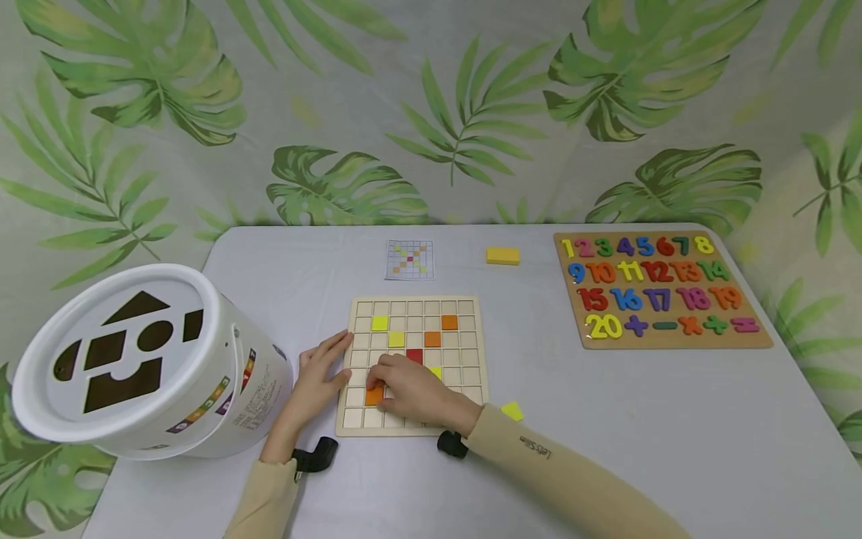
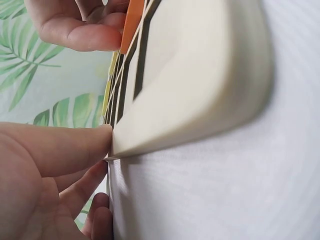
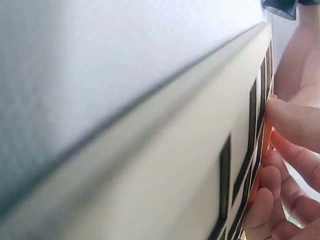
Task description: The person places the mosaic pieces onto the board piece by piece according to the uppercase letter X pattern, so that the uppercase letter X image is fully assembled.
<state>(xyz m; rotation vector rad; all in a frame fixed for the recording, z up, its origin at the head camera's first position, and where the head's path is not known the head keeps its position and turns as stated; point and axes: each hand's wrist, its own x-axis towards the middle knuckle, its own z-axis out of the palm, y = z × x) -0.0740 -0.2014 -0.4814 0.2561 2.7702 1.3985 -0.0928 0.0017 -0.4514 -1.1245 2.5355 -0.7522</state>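
Note:
A pale wooden grid board [image 1: 480,374] lies flat on the table. My left hand [image 1: 315,385] touches its left edge, fingers fairly straight and thumb tip at the rim, as the left wrist view also shows. Over the lower left squares, my right hand [image 1: 414,389] pinches an orange square tile [image 1: 373,397] between thumb and fingers. The left wrist view has this orange tile [image 2: 132,26] standing slightly proud of the grid. On the board are yellow tiles [image 1: 380,323], two orange tiles [image 1: 449,323] at upper right and a red tile [image 1: 414,356]. My right hand hides some squares.
One loose yellow tile [image 1: 512,411] lies right of the board, by the right sleeve. Behind the board are a printed pattern card [image 1: 410,260] and a yellow block [image 1: 503,256]. A white bucket [image 1: 256,374] stands at left, a number puzzle board [image 1: 673,340] at right.

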